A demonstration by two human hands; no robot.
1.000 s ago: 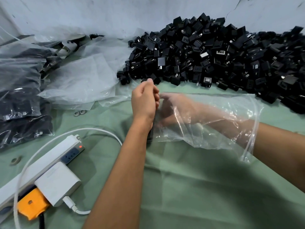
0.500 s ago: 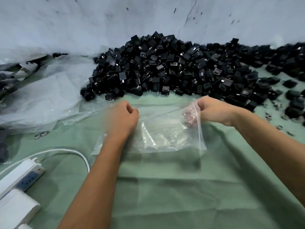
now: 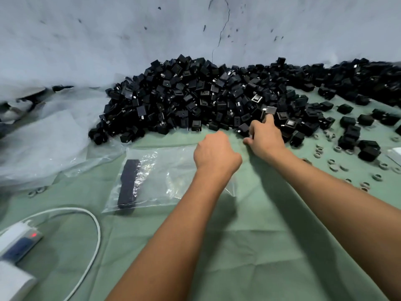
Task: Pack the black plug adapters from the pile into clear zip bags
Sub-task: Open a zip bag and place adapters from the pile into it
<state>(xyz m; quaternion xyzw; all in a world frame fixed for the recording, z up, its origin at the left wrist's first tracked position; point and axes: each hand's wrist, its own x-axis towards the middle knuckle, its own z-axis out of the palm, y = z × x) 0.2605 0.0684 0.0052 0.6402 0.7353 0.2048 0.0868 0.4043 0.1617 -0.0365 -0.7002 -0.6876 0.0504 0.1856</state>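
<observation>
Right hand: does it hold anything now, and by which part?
The right hand reaches into the pile of adapters, fingers curled; whether it grips one cannot be told.

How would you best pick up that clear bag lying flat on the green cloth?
Probably pinch the clear zip bag at its far edge facing the adapter pile, coming from above. It lies flat, and the left hand already rests at that corner.

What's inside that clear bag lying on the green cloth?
Inside the clear zip bag, a dark block of stacked black adapters lies at its left end. The left hand covers the bag's right corner, so anything there stays hidden.
</observation>
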